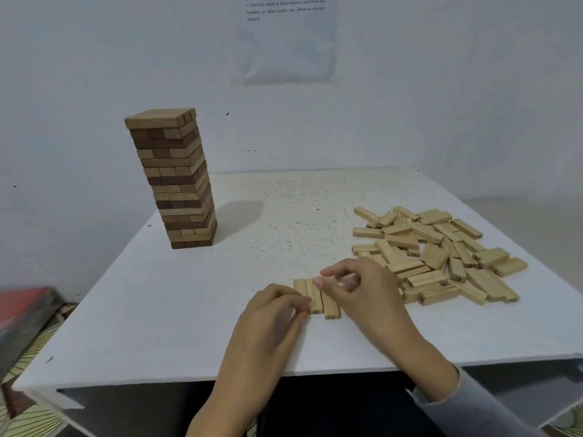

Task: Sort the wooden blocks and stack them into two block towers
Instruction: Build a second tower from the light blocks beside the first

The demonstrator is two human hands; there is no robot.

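A tall tower (176,178) of mixed dark and light wooden blocks stands at the table's back left. A loose pile of pale numbered blocks (435,253) lies on the right. Near the front edge, three pale blocks (315,299) lie flat side by side as a row. My left hand (274,313) touches the row's left side with curled fingertips. My right hand (356,288) hovers over the row's right side, its thumb and fingers curled around the blocks' far ends; part of the row is hidden beneath it.
The white table (157,310) stands against a white wall with a printed sheet (285,36) taped on it. A red and dark object (25,313) lies on patterned flooring at the left, below the table.
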